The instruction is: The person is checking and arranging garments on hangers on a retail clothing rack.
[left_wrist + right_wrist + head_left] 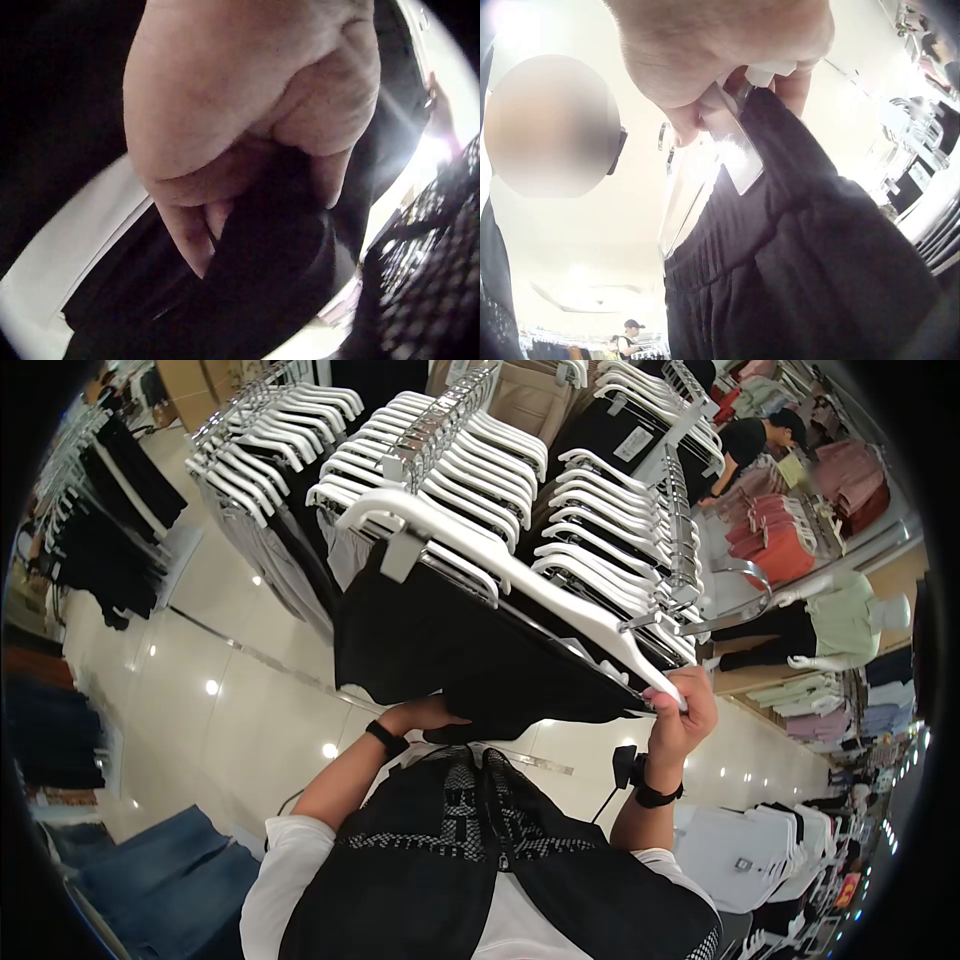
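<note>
Black trousers with a gathered elastic waistband hang from a white clip hanger in front of the rack. My right hand grips the hanger's near right end, fingers curled round it. In the right wrist view, a shiny clip sits on the waistband just under that hand. Lower down, my left hand holds the black cloth. The left wrist view shows thumb and fingers on either side of a fold of it, with the fingertips partly hidden by the fabric.
Metal rails behind carry rows of white hangers with trousers. Another rack of dark clothes stands left. A mannequin and a person in a dark cap are on the right. Folded jeans lie lower left on the glossy floor's side.
</note>
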A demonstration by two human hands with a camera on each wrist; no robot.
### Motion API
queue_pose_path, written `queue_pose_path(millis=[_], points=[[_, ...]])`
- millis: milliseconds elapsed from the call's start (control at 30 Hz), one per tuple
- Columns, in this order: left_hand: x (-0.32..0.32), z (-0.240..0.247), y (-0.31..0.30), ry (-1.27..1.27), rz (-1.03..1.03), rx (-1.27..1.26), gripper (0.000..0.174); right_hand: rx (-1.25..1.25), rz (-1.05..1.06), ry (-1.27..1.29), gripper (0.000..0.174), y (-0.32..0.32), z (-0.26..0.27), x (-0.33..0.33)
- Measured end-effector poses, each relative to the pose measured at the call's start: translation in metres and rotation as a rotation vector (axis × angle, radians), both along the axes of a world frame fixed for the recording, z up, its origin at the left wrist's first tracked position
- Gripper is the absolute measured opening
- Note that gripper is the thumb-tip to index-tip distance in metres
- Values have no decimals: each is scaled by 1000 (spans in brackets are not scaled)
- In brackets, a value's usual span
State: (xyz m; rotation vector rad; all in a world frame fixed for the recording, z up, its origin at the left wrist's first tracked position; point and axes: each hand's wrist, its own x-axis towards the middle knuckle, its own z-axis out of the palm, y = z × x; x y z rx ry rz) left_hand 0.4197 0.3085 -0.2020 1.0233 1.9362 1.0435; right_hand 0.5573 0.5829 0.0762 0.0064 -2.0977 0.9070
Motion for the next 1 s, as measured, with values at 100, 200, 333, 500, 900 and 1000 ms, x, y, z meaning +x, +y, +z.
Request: queue_pose_path(millis=[100, 200, 333, 500, 900, 1000], points=[[-25, 91, -16, -615, -118, -204, 77, -21, -80, 8, 36, -9, -4, 0], [-31, 66, -54, -1049, -142, 373, 76, -18, -104, 7, 34, -23, -5, -3], [-42, 37, -72, -1468, -28, 362, 73, -18, -120, -3, 33, -41, -7, -5], [-53, 79, -70, -1214, -237, 149, 79, -22, -230, -45, 33, -52, -16, 1], [-57, 101, -103, -1469, -127, 352, 76, -46, -317, -133, 26, -71, -22, 14], [-61, 93, -98, -1300, -64, 433, 84, -43, -322, -166, 25, -70, -28, 19]])
